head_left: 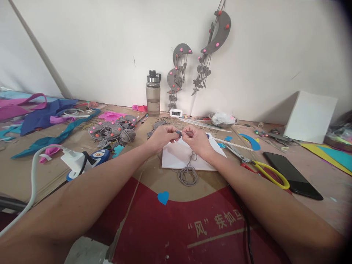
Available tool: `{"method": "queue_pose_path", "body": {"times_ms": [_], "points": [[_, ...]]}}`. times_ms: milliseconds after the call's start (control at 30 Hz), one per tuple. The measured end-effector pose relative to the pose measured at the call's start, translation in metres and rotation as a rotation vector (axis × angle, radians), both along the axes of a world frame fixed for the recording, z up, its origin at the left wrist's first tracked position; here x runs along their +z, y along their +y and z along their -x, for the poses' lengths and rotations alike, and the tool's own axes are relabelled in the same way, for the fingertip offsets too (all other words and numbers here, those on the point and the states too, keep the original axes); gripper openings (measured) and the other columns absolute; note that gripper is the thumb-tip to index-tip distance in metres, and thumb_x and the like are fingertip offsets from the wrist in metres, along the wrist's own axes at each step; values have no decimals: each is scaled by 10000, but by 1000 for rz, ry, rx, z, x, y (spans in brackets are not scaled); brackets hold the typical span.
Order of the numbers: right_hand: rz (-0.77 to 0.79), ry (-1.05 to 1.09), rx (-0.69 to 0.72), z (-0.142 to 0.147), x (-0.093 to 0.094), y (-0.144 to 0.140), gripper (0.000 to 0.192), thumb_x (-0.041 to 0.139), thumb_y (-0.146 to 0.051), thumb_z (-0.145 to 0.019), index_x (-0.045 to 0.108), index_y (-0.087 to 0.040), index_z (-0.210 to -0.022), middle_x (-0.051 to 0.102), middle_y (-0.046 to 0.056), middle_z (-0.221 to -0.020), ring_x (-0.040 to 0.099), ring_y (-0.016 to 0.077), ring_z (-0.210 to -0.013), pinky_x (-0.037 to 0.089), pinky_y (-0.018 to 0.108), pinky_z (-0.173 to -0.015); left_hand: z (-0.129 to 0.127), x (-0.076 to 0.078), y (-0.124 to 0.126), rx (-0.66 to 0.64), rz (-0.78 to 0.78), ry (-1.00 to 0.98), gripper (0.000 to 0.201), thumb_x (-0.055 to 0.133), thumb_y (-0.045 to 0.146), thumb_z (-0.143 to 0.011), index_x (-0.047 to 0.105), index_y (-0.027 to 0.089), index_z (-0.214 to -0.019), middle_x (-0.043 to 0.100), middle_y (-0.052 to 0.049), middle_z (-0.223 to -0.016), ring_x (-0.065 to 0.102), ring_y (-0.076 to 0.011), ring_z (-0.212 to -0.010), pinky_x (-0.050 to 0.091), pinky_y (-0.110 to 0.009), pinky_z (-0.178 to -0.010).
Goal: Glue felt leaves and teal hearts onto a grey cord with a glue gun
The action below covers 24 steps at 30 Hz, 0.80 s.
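Note:
My left hand (162, 136) and my right hand (196, 139) meet above a white paper sheet (176, 157) in the middle of the table. Together their fingertips pinch a small dark blue felt piece (179, 133). A grey cord (188, 172) hangs from under my right hand and lies in a loose coil at the sheet's near edge. A blue felt heart (163, 197) lies closer to me on the cardboard.
Yellow-handled scissors (261, 169) and a black phone (292, 175) lie to the right. A pile of grey felt pieces with pink dots (114, 131) and a glue gun (82, 161) sit left. A water bottle (153, 93), a small clock (176, 113) and grey moon hangings (214, 40) are by the wall.

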State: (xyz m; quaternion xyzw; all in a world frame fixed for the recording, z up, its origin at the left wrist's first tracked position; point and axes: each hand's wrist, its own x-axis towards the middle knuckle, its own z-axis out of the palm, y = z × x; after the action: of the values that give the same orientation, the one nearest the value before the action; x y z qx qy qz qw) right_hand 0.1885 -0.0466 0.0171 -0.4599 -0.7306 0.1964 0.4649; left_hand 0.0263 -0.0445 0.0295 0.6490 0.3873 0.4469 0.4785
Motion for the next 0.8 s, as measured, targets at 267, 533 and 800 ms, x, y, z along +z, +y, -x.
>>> {"method": "queue_pose_path", "body": {"times_ms": [267,533,800], "points": [[-3,-20,-38,-2,1,1,130,530,-310,-741,575,-191,-764,576,-13,-655,487,118,-613,368,240,-572,4,1,1,-13,20,50,196,565,155,-634,692,134,-780,629,-21,-715,528,-100,-653,387,-217,-584],[-73,-90,-34,-3,-3,3,115,524,-276,-742,587,-188,-777,598,-8,-675,506,121,-616,387,250,-597,7,4,1,88,-187,242,231,640,293,-688,706,130,-837,686,-44,-774,548,-113,-642,396,-227,-591],[-219,-233,-55,-2,-4,1,94,523,-224,-751,604,-184,-780,601,3,-701,513,129,-651,384,255,-637,4,2,-1,190,-521,547,122,580,193,-713,680,160,-773,665,-27,-719,543,-123,-638,407,-241,-630]]}}
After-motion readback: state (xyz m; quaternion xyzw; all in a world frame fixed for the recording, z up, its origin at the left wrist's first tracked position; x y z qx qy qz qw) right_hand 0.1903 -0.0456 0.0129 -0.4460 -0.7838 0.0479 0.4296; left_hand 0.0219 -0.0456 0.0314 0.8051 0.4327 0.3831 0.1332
